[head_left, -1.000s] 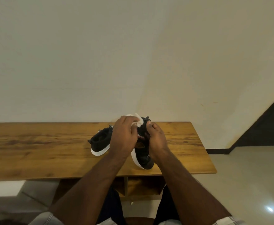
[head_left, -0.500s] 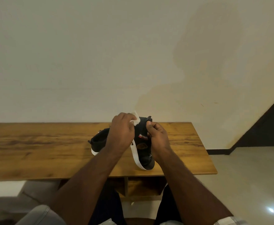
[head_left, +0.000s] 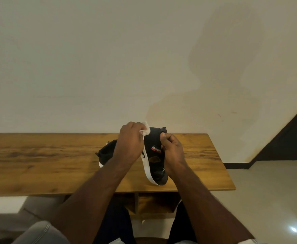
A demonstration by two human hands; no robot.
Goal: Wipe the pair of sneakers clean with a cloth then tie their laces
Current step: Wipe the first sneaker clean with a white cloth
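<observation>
On the wooden table (head_left: 38, 166) we see one sneaker (head_left: 107, 153) resting behind our left hand (head_left: 129, 143); the held sneaker (head_left: 155, 155) stands tilted, toe toward us, gripped by our right hand (head_left: 172, 152); our left hand pinches the cloth (head_left: 146, 130), seemingly against its heel.

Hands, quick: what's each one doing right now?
Left hand: grips the white cloth.
Right hand: holds the black sneaker, tipped on its side.

Dim, warm indoor light; a soft broad shadow falls across the wall (head_left: 223, 59), a small glare spot shines on the floor (head_left: 294, 229), and wide-angle distortion bends the edges.
</observation>
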